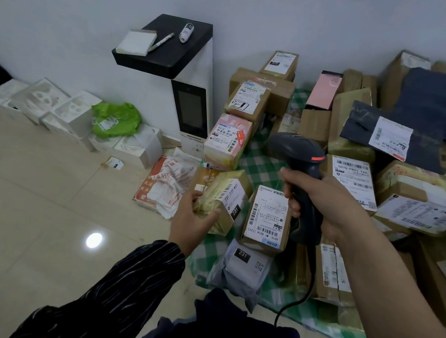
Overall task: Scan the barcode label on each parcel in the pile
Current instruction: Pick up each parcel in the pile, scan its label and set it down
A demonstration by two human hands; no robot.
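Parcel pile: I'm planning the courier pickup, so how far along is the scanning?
Done: nothing here shows which parcels are already scanned. In hand: the left hand holds a taped box labelled 231 while the right hand grips the scanner. Left: probably most of the heap on the right.

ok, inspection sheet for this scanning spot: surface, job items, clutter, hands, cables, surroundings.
surface: tiled floor; green checked cloth under the parcels.
job's things: scanner; taped parcel labelled 231; parcel pile on the cloth.
clutter: green bag, white boxes along the wall, red-and-white bag.
grippers: left hand grips the taped parcel; right hand grips the scanner handle.
cables: black cable hangs from the scanner.
surroundings: white wall; white kiosk with dark screen.
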